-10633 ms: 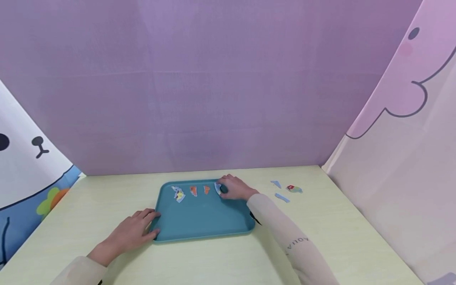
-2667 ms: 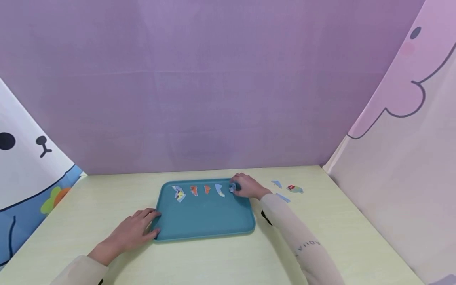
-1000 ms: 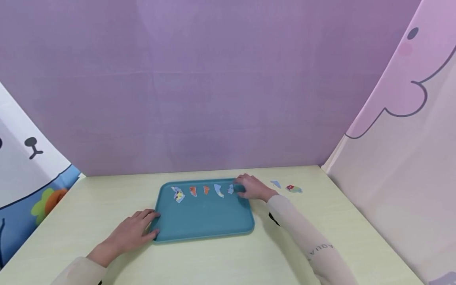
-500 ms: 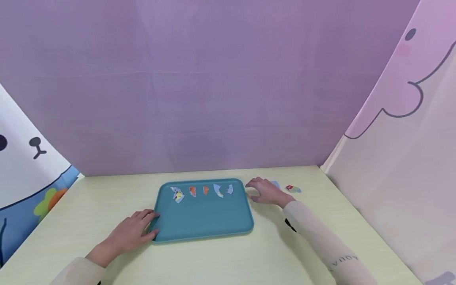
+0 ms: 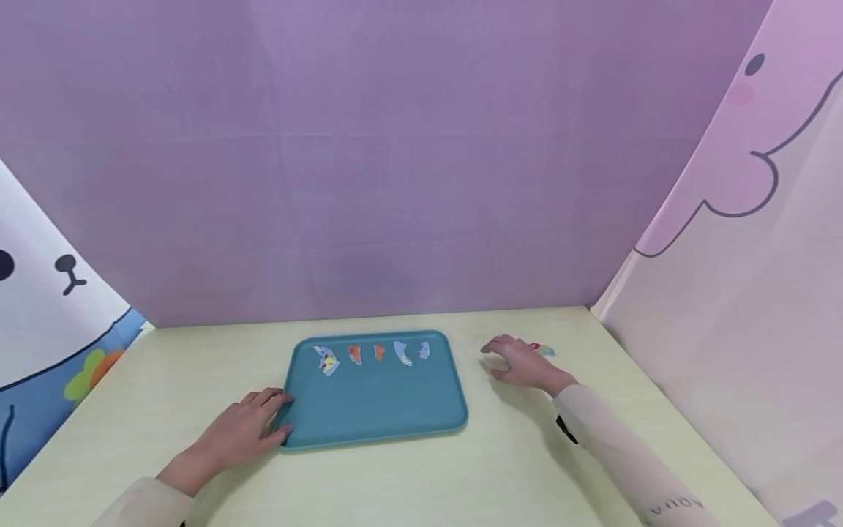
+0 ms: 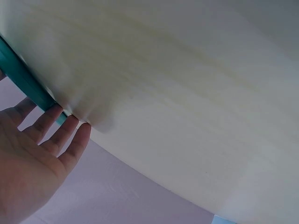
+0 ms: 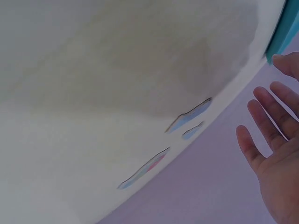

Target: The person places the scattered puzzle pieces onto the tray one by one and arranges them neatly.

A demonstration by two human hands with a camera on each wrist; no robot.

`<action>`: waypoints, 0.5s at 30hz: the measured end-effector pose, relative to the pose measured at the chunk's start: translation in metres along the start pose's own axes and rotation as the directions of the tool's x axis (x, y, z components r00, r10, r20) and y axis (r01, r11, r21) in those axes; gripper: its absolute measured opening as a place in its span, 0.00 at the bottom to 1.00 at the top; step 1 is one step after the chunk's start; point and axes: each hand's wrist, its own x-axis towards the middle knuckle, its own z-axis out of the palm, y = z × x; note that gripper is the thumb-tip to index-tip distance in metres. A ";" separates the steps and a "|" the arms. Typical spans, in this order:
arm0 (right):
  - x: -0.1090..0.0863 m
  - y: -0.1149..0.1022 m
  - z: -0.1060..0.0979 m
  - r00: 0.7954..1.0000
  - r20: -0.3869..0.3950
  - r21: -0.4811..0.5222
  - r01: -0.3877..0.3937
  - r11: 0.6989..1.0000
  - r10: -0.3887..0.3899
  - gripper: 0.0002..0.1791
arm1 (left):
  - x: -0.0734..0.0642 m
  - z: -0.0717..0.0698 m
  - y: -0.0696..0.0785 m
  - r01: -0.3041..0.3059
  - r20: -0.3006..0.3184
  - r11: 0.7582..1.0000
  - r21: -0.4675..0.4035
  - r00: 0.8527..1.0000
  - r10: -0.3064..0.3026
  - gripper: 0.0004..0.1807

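My left hand (image 5: 240,430) rests at the left rim of a teal tray (image 5: 375,410), its fingers relaxed along the edge. Along the tray's far side lie a blue-and-yellow picture piece (image 5: 326,360), two orange pieces (image 5: 355,354), a curved pale-blue piece (image 5: 402,353) and a small blue piece (image 5: 424,350). Right of the tray, my right hand (image 5: 523,364) hovers above the table with spread fingers and holds nothing. Beyond it shows a red-and-green piece (image 5: 543,350). The right wrist view shows a blue strip (image 7: 189,115) and a smaller blue piece (image 7: 192,131), both hidden in the head view.
The pale wooden table (image 5: 395,483) carries the tray and the loose pieces. A purple cloth (image 5: 421,161) stands along its far edge. Printed panels flank it: a white-and-blue one (image 5: 53,322) at left and a pink-and-white one (image 5: 744,307) at right.
The right hand set down first the curved pale-blue piece, then the small blue piece on the tray, released it and moved right over the table. The left hand has stayed at the rim.
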 end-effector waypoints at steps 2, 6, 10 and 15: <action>-0.005 0.004 0.000 1.000 -0.013 -0.001 0.003 1.000 -0.003 0.19 | 0.000 0.000 0.000 -0.001 -0.001 1.000 0.001 1.000 0.001 0.25; -0.014 0.013 -0.001 0.999 -0.036 -0.010 0.010 1.000 -0.011 0.18 | 0.000 0.000 0.001 -0.005 0.001 1.000 0.002 1.000 0.005 0.25; -0.022 0.020 -0.002 0.999 -0.048 -0.032 0.004 0.999 -0.005 0.17 | 0.001 -0.001 0.001 -0.004 0.010 1.000 0.003 1.000 0.004 0.25; -0.029 0.026 -0.003 0.999 -0.045 -0.042 -0.006 0.999 0.004 0.17 | 0.001 -0.002 0.001 0.000 0.016 1.000 0.004 1.000 0.000 0.25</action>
